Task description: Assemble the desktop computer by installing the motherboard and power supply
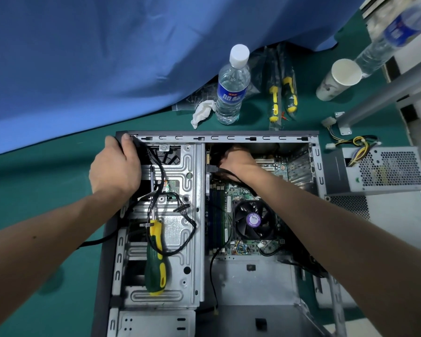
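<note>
An open computer case [219, 138] lies on its side on the green table. The green motherboard [238, 190] with its black CPU fan [253, 219] sits inside the right half. My left hand [116, 167] grips the case's far left corner. My right hand [238, 162] reaches deep into the far part of the case, fingers curled at a black cable [219, 169] beside the board's top edge. What the fingertips hold is hidden. The grey power supply [379, 169] lies outside the case at the right, its coloured wires trailing behind it.
A green and yellow screwdriver [156, 259] lies on the drive cage. Behind the case stand a water bottle [232, 86], a crumpled tissue [202, 112], bagged screwdrivers [281, 93] and a paper cup [338, 80]. A blue cloth [107, 57] covers the far left.
</note>
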Available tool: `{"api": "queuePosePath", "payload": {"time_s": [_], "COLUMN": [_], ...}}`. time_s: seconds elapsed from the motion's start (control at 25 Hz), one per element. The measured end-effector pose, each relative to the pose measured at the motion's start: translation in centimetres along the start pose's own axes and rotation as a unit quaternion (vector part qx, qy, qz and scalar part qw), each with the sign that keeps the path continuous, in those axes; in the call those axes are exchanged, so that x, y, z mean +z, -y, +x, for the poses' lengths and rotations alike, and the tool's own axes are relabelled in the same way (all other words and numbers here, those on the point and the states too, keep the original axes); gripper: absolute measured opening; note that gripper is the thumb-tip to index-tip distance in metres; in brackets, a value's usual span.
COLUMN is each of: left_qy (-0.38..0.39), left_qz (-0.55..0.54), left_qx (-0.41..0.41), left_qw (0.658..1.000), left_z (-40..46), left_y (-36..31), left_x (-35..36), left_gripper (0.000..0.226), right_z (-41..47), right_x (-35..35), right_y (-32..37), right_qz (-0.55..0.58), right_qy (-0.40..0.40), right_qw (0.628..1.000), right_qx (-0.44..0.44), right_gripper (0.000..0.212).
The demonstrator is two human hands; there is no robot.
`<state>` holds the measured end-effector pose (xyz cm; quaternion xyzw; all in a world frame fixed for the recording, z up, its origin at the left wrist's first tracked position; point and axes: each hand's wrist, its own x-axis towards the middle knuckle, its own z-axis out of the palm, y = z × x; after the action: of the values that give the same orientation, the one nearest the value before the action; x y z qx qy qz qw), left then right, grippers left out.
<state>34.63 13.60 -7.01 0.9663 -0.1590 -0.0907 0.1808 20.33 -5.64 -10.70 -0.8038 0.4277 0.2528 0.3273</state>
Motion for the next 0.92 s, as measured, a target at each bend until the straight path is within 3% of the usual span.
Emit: {"api": "queuePosePath", "payload": {"time_s": [0.16,0.28,0.92], "left_qy": [0.003,0.004,0.006], "left_qz": [-0.007,-0.006,-0.008], "left_qx": [0.003,0.002,-0.001], "left_qw": [1.0,1.0,1.0], "left_z": [-0.1,-0.2,-0.2], "left_y": [-0.1,0.0,-0.1], "left_x": [-0.1,-0.1,-0.1], "left_gripper": [0.047,0.047,0.046], "right_z": [-0.6,-0.7,-0.6], "right_x": [-0.8,-0.7,0.0], "right_y": [-1.2,-1.1,-0.3], "right_qz": [0.035,-0.006,-0.062], "right_qy": [0.055,0.102,0.055], "right_qw": [0.998,0.994,0.995], "right_qx": [-0.018,-0.038,-0.049], "right_gripper": [0.021,0.024,0.021]}}
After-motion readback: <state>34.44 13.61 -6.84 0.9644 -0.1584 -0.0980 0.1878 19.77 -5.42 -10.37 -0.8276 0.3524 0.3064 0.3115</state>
